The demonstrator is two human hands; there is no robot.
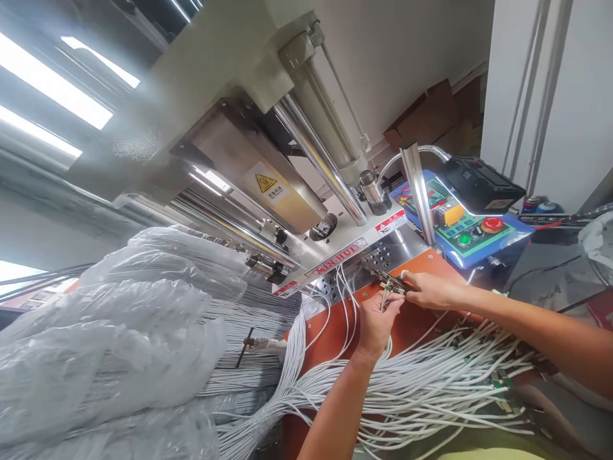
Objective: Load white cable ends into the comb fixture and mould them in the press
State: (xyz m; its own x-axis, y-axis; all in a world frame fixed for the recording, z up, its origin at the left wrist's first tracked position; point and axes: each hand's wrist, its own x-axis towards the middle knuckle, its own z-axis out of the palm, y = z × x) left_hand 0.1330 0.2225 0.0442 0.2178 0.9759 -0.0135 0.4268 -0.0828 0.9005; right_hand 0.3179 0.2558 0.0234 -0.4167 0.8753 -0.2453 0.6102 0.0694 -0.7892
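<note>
My left hand [378, 321] is closed, its fingertips pinching the end of a white cable that has a small green circuit-board connector [388, 286]. Just to its right, my right hand [431, 291] has its thumb and fingers around one end of a dark, flat metal fixture [395, 278]. The connector lies right against this fixture; whether it is seated cannot be told. Both hands are over the orange-brown board [330, 322] at the front of the press. A large bundle of white cables [412, 380], with green boards at their ends, spreads below my hands.
The press's metal block [268, 172] with a heat-warning label hangs above. A white crossbar [338, 257] marked MIN HUI lies behind my hands. The blue control box [479, 223] with a red button stands right. Plastic-wrapped cable bundles [115, 338] fill the left.
</note>
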